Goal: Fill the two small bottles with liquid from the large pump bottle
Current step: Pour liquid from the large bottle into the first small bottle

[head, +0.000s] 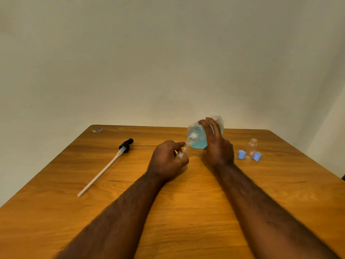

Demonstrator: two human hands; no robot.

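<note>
Both hands clamped mid-table: left hand (168,157) round the light, probably tippy small bottle (183,151), right hand (217,144) mid-body on the likely heavy, slick large pump bottle (200,135), neck tilted to its mouth.

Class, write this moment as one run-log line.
left hand: holds small bottle | right hand: tilts large bottle over it | second bottle: uncapped, on table

No text can be read. Red-and-blue labels (180,154) are borne by the tilted small bottle (184,150) and the upright small bottle (252,147); their print is blurred.
</note>
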